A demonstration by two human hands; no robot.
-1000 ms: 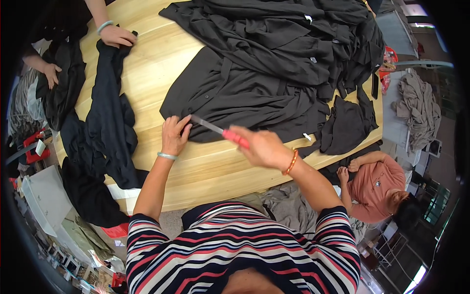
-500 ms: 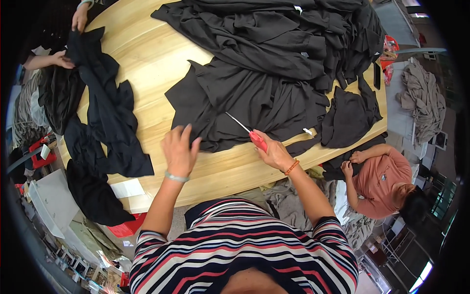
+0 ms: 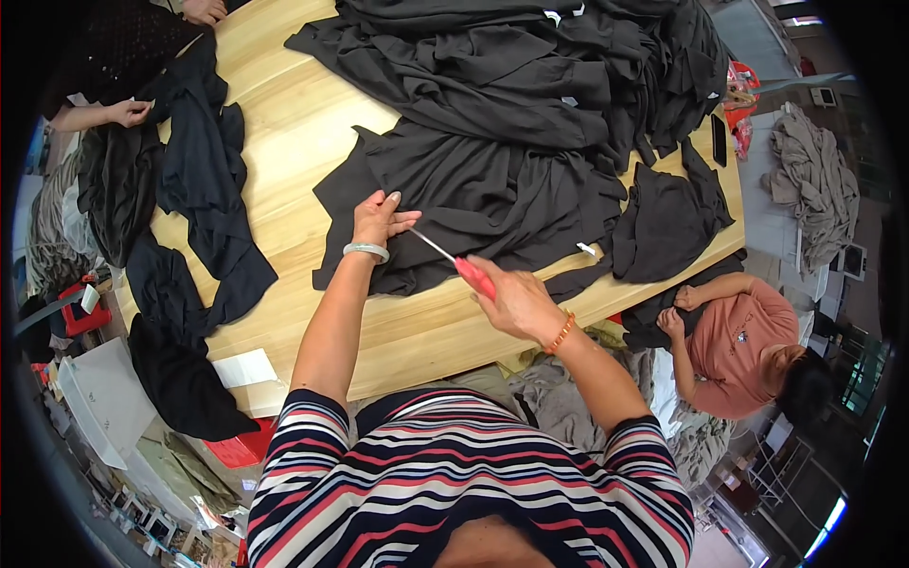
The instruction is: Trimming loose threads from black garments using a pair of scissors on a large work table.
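A dark grey-black garment point(image 3: 492, 204) lies rumpled on the wooden table in front of me. Over its left part is my left hand point(image 3: 381, 220), palm turned partly sideways, its fingers apart and pointing right. My right hand point(image 3: 519, 301) is closed around the red handle of a slim tool point(image 3: 473, 276) with a thin metal shaft. The shaft points up and left, and its tip ends close to my left fingers, over the cloth. Whether the tip touches the fabric or the fingers cannot be made out. A small white label point(image 3: 586, 249) shows at the garment's lower right.
A large heap of dark garments point(image 3: 511, 71) covers the table's far side. Navy pieces point(image 3: 204, 180) lie at left, near a co-worker's hand point(image 3: 130, 113). A smaller dark piece point(image 3: 668, 225) and a phone point(image 3: 719, 140) lie right. Another person point(image 3: 739, 346) sits at the right edge.
My left hand has moved up and right over the garment. The tool in my right hand has shifted left and slightly down. At far left, the co-worker's hands and the navy cloth have moved.
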